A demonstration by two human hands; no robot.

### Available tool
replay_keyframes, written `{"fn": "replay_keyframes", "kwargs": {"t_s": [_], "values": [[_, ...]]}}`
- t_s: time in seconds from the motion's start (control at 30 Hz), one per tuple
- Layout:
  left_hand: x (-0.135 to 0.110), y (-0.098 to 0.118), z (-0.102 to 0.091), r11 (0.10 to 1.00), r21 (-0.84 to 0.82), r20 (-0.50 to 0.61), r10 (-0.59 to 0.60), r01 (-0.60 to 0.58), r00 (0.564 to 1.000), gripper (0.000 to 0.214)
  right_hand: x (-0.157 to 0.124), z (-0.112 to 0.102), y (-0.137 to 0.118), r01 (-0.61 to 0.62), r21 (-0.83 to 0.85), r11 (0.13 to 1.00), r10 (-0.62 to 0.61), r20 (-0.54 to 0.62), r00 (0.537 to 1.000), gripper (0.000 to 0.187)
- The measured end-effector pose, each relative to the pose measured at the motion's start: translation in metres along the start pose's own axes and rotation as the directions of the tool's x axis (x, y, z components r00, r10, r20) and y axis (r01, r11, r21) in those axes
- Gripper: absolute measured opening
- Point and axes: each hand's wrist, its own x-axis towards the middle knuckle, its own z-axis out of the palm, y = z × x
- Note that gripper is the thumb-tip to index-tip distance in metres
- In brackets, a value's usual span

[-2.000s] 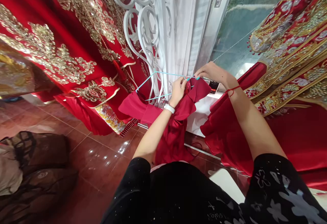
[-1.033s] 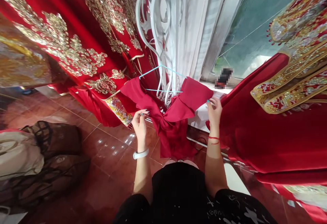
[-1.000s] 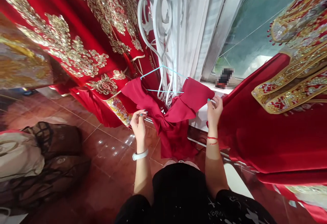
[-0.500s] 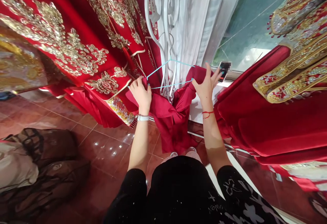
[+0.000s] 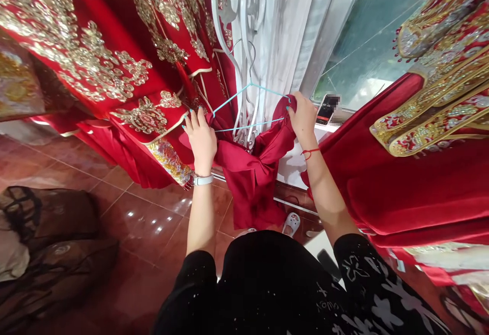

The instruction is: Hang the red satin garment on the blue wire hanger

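A dark red dress [image 5: 248, 162] with a gathered, knotted front hangs on a thin light-blue hanger [image 5: 233, 98]. My left hand [image 5: 201, 139] lies over the dress's left shoulder, fingers stretched and spread on the cloth. Its thumb is hidden. At the other end of the hanger, my right hand [image 5: 304, 120] is closed on the dress's right shoulder, with the fingertips curled behind the fabric. The hanger's metal hook hangs on a white scrolled metal stand [image 5: 223, 24].
Red gowns with gold sequins [image 5: 103, 65] crowd the left; more embroidered red garments [image 5: 385, 182] hang at right. A phone [image 5: 326, 109] stands on the window ledge. Dark garment bags [image 5: 72, 258] lie on the tiled floor [image 5: 141, 223] at lower left.
My right hand has come down from a spread pose and closed on the dress's right shoulder. My left hand's fingers have straightened and spread. The view has shifted slightly.
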Motion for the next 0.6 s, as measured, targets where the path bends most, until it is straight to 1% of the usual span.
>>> {"fn": "replay_keyframes", "kwargs": {"t_s": [0.13,0.27,0.33,0.4,0.47,0.53,0.57,0.6], "values": [[0.0,-0.003,0.003,0.998,-0.027,-0.021,-0.049,0.049,0.999,0.075,0.01,0.002,0.001,-0.048,-0.033,0.998,0.049,0.032,0.998,0.035],[-0.002,-0.011,0.002,0.992,-0.112,-0.087,-0.073,0.063,0.994,0.08,0.022,0.016,0.002,-0.096,0.058,0.994,0.096,0.0,0.995,0.031],[-0.003,-0.015,0.0,0.988,-0.148,-0.118,-0.07,0.052,0.991,0.081,0.029,0.021,0.003,-0.101,0.102,0.99,0.1,0.018,0.995,0.03],[-0.004,-0.018,-0.002,0.984,-0.169,-0.146,-0.077,0.052,0.986,0.077,0.038,0.021,0.006,-0.082,0.102,0.991,0.075,0.072,0.995,0.031],[-0.004,-0.02,-0.005,0.98,-0.191,-0.172,-0.093,0.059,0.981,0.069,0.051,0.019,0.013,-0.032,0.091,0.995,0.02,0.13,0.991,0.033],[-0.003,-0.021,-0.007,0.976,-0.209,-0.192,-0.109,0.067,0.975,0.06,0.069,0.019,0.025,0.017,0.106,0.994,-0.034,0.166,0.986,0.035],[-0.003,-0.02,-0.008,0.975,-0.209,-0.2,-0.118,0.075,0.973,0.055,0.078,0.02,0.033,0.021,0.135,0.991,-0.045,0.183,0.982,0.036],[-0.004,-0.018,-0.008,0.976,-0.199,-0.208,-0.128,0.086,0.97,0.052,0.086,0.022,0.042,-0.005,0.186,0.983,-0.033,0.202,0.979,0.038]]}}
